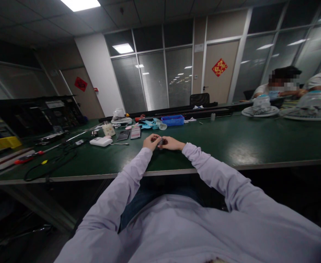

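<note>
Close together above the green table (212, 146), near its front edge, my left hand (151, 142) and my right hand (173, 143) meet around a small dark object (160, 142). It looks thin and partly shiny, but its kind is too small to make out. Fingers of both hands are closed on it from either side and hide much of it. Just beyond my left hand lie a card with pink and white rows (135, 132) and a dark flat phone-like slab (123, 135).
Left of my hands are a white box with a cable (101, 141), a jar (108, 129) and black cables (58, 160). A blue basket (172, 120) stands behind. Two domed white items on discs (261, 109) sit at the right, before a seated person (279, 86).
</note>
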The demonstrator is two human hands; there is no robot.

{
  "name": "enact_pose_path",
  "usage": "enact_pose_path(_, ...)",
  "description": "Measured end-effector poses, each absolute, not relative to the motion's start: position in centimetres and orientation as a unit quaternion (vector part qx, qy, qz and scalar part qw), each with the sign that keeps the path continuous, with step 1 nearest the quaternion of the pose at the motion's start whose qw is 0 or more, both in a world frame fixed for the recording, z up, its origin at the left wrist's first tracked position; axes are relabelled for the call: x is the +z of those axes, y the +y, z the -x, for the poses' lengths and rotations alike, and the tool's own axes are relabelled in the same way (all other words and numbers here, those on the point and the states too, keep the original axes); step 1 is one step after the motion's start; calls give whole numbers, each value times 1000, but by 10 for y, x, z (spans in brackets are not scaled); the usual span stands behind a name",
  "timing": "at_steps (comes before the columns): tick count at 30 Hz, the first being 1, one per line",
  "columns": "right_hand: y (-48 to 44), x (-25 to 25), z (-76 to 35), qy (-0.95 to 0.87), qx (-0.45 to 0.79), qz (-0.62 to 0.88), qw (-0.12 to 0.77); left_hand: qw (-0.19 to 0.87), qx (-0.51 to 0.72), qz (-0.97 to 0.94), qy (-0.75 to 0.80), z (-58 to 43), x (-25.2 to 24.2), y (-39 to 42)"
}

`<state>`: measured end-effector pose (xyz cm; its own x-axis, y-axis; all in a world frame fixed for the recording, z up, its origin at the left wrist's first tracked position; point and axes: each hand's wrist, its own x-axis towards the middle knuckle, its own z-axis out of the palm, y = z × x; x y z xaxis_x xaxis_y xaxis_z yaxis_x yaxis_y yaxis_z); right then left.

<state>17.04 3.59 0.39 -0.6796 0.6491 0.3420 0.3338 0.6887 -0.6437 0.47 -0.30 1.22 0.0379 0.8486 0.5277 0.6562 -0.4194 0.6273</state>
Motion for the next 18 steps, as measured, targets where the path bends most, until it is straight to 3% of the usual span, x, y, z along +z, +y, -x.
enact_pose_path(18,28,10,-172,-880,248,300,272,100,431,-722,532,-2,8,2)
